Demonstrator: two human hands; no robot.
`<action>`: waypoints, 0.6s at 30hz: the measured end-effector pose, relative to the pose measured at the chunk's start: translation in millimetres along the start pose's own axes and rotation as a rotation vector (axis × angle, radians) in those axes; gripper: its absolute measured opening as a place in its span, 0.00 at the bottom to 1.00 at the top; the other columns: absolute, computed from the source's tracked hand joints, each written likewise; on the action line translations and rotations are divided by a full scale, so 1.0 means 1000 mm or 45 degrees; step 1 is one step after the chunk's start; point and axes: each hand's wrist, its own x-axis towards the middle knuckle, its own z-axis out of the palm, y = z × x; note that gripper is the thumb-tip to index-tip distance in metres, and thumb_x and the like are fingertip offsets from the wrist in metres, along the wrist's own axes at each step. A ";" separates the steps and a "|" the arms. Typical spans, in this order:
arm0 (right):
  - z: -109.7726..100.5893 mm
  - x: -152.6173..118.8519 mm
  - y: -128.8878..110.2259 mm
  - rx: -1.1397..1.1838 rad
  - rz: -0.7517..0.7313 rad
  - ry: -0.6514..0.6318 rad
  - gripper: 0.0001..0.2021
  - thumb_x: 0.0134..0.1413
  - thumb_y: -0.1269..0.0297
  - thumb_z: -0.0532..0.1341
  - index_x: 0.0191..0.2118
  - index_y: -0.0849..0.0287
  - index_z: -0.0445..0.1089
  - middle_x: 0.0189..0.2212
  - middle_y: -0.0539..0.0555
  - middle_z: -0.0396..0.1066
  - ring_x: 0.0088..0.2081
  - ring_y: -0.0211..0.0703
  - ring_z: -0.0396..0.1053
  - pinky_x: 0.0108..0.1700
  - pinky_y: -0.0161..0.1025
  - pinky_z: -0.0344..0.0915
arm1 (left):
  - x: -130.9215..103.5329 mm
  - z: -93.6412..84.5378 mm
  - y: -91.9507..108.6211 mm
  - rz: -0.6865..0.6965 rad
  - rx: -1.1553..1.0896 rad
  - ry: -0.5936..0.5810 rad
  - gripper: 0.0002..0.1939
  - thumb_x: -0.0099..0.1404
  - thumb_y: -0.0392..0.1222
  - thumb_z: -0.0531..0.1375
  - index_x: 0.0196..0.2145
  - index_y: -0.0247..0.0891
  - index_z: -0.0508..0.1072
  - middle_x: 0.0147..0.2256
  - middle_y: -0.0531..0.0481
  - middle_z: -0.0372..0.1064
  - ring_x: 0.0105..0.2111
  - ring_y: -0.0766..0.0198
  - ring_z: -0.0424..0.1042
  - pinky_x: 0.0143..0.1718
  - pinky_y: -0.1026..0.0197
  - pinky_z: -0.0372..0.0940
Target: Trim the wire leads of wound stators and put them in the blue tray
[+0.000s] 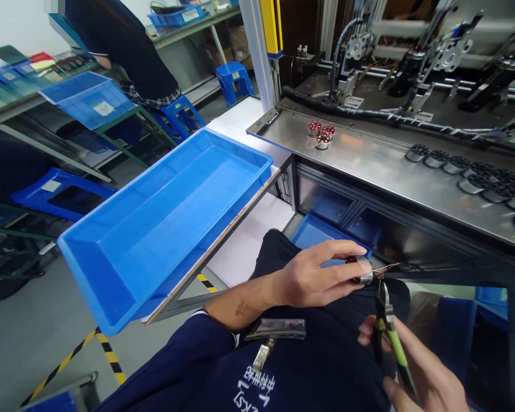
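Note:
Above my lap, my left hand (321,274) grips a small round silver motor part (362,271) between thumb and fingers. Thin copper-coloured wires (386,268) stick out from its right side. My right hand (416,360) is closed around wire cutters (390,332) with black and yellow-green handles. Their jaws (383,292) point up, close beside the part and just below the wires; whether they touch a wire I cannot tell.
A large blue tray (257,160) rests on the table to the left. On the metal bench (369,166) sit a few red-and-silver motor parts (323,141) and several dark round parts (474,182). Machine fixtures (412,68) stand behind. Another person (129,51) sits at the far left.

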 end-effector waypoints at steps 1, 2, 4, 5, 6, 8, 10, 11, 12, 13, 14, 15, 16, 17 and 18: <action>-0.001 0.000 0.000 0.030 0.043 -0.020 0.29 0.57 0.69 0.64 0.65 0.51 0.69 0.46 0.55 0.80 0.41 0.51 0.82 0.45 0.38 0.80 | 0.000 0.000 0.000 0.010 0.001 -0.010 0.16 0.65 0.35 0.66 0.51 0.33 0.75 0.50 0.37 0.75 0.51 0.58 0.78 0.51 0.61 0.78; -0.001 0.000 -0.001 0.058 0.090 -0.041 0.29 0.57 0.68 0.64 0.65 0.52 0.70 0.46 0.56 0.81 0.41 0.51 0.82 0.45 0.38 0.80 | 0.000 0.000 -0.001 0.026 0.001 -0.015 0.16 0.65 0.33 0.66 0.51 0.33 0.75 0.49 0.37 0.76 0.50 0.58 0.78 0.51 0.60 0.78; -0.002 -0.001 0.000 0.115 0.170 -0.050 0.28 0.57 0.66 0.64 0.64 0.54 0.70 0.46 0.57 0.80 0.41 0.51 0.82 0.46 0.37 0.79 | 0.001 0.001 -0.002 0.049 0.003 0.005 0.16 0.65 0.31 0.65 0.51 0.33 0.74 0.48 0.38 0.76 0.50 0.58 0.79 0.53 0.58 0.77; -0.003 -0.002 0.000 0.141 0.204 -0.057 0.28 0.57 0.65 0.63 0.64 0.55 0.70 0.47 0.58 0.80 0.41 0.51 0.81 0.46 0.37 0.79 | 0.001 0.003 -0.002 0.055 -0.003 0.028 0.17 0.65 0.30 0.65 0.52 0.33 0.73 0.48 0.39 0.77 0.50 0.58 0.79 0.53 0.58 0.77; -0.004 -0.001 -0.001 0.161 0.236 -0.072 0.28 0.57 0.64 0.63 0.65 0.56 0.69 0.47 0.58 0.80 0.42 0.51 0.81 0.46 0.37 0.79 | 0.001 0.004 -0.002 0.051 -0.015 0.051 0.18 0.65 0.29 0.64 0.53 0.33 0.72 0.47 0.39 0.77 0.50 0.59 0.79 0.54 0.58 0.77; -0.007 0.000 -0.002 0.181 0.281 -0.118 0.29 0.56 0.65 0.64 0.65 0.57 0.69 0.48 0.59 0.80 0.43 0.51 0.81 0.47 0.37 0.78 | 0.000 0.007 -0.003 0.039 -0.052 0.084 0.20 0.66 0.29 0.63 0.56 0.32 0.69 0.46 0.39 0.78 0.50 0.59 0.79 0.54 0.57 0.77; -0.010 0.002 -0.003 0.189 0.292 -0.160 0.30 0.55 0.66 0.65 0.65 0.55 0.69 0.49 0.58 0.79 0.44 0.52 0.81 0.48 0.37 0.78 | 0.000 0.009 -0.004 0.034 -0.094 0.101 0.22 0.67 0.28 0.63 0.57 0.32 0.67 0.45 0.40 0.79 0.50 0.59 0.79 0.54 0.56 0.77; -0.011 0.004 -0.004 0.194 0.284 -0.159 0.30 0.55 0.67 0.65 0.64 0.55 0.70 0.49 0.58 0.79 0.44 0.52 0.81 0.47 0.37 0.78 | -0.001 0.009 -0.004 0.031 -0.109 0.110 0.22 0.66 0.28 0.63 0.56 0.31 0.67 0.44 0.40 0.80 0.50 0.59 0.80 0.54 0.55 0.77; -0.012 0.005 -0.004 0.198 0.274 -0.151 0.30 0.55 0.67 0.65 0.64 0.54 0.70 0.49 0.57 0.79 0.43 0.52 0.81 0.47 0.38 0.79 | -0.001 0.010 -0.004 0.031 -0.120 0.118 0.22 0.65 0.27 0.64 0.56 0.31 0.67 0.44 0.39 0.80 0.50 0.59 0.80 0.54 0.55 0.77; -0.013 0.006 -0.005 0.201 0.266 -0.145 0.29 0.55 0.67 0.65 0.64 0.54 0.70 0.48 0.57 0.80 0.43 0.52 0.81 0.47 0.38 0.79 | -0.001 0.010 -0.004 0.031 -0.129 0.125 0.21 0.65 0.27 0.64 0.55 0.30 0.68 0.43 0.38 0.80 0.49 0.58 0.80 0.54 0.55 0.77; -0.013 0.006 -0.005 0.205 0.260 -0.142 0.29 0.55 0.68 0.65 0.64 0.53 0.70 0.48 0.56 0.80 0.42 0.51 0.81 0.46 0.38 0.79 | -0.001 0.010 -0.004 0.027 -0.137 0.128 0.21 0.64 0.26 0.64 0.54 0.30 0.68 0.43 0.38 0.80 0.49 0.58 0.80 0.54 0.55 0.78; -0.013 0.007 -0.005 0.209 0.256 -0.138 0.29 0.55 0.68 0.65 0.64 0.53 0.70 0.48 0.56 0.80 0.42 0.51 0.81 0.46 0.38 0.79 | -0.001 0.009 -0.004 0.022 -0.144 0.131 0.21 0.64 0.26 0.65 0.54 0.29 0.68 0.43 0.37 0.80 0.50 0.57 0.80 0.54 0.55 0.78; -0.013 0.007 -0.005 0.213 0.257 -0.136 0.29 0.55 0.68 0.65 0.64 0.53 0.71 0.47 0.56 0.80 0.41 0.51 0.81 0.45 0.37 0.79 | -0.002 0.009 -0.003 0.017 -0.151 0.128 0.21 0.64 0.26 0.65 0.54 0.30 0.68 0.43 0.37 0.80 0.50 0.57 0.80 0.54 0.55 0.78; -0.013 0.008 -0.005 0.218 0.261 -0.134 0.29 0.55 0.69 0.65 0.63 0.54 0.71 0.47 0.57 0.80 0.41 0.50 0.81 0.45 0.37 0.79 | -0.002 0.009 -0.003 0.010 -0.156 0.127 0.21 0.64 0.26 0.65 0.54 0.30 0.68 0.44 0.37 0.80 0.50 0.57 0.80 0.54 0.55 0.78; -0.013 0.008 -0.005 0.223 0.267 -0.131 0.28 0.55 0.69 0.65 0.63 0.55 0.71 0.46 0.57 0.80 0.40 0.50 0.81 0.44 0.37 0.79 | -0.002 0.009 -0.003 0.002 -0.160 0.127 0.22 0.64 0.27 0.65 0.55 0.31 0.68 0.44 0.38 0.80 0.50 0.58 0.80 0.54 0.55 0.78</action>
